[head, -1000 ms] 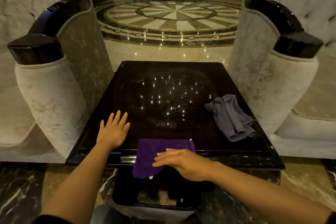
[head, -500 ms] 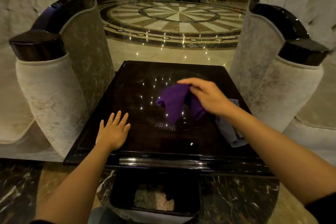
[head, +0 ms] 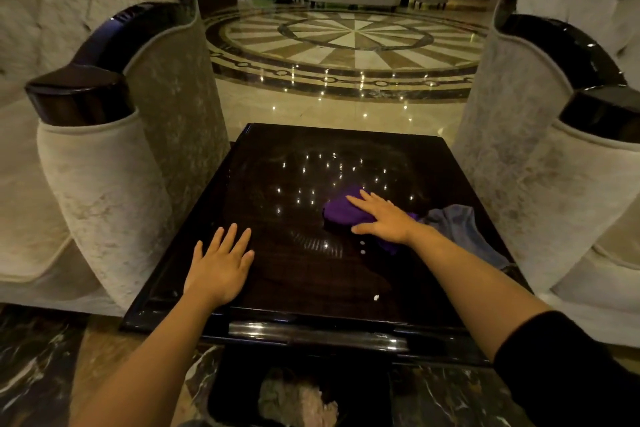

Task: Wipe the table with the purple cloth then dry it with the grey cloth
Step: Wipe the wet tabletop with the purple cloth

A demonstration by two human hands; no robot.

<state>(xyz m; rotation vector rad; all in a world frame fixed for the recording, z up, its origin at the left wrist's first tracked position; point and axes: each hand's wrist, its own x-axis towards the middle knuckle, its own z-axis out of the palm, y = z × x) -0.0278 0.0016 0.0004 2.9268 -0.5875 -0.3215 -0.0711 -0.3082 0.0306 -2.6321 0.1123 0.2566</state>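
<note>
A glossy dark square table (head: 311, 281) stands in front of me. My right hand (head: 384, 215) presses flat on the bunched purple cloth (head: 341, 210), right of the table's middle. The grey cloth (head: 464, 232) lies crumpled by the table's right edge, partly hidden behind my right forearm. My left hand (head: 221, 263) rests flat on the table near its front left, fingers spread, holding nothing. A few small white specks (head: 375, 297) lie on the near part of the tabletop.
Pale upholstered armchairs flank the table, one at the left (head: 114, 184) and one at the right (head: 540, 184). A dark bin (head: 298, 395) holding crumpled waste sits on the floor below the table's front edge. Polished marble floor (head: 346, 104) lies beyond.
My right hand lifted the purple cloth off the table's front edge, carried it over the table, and now presses it down right of the middle. My left hand stayed put.
</note>
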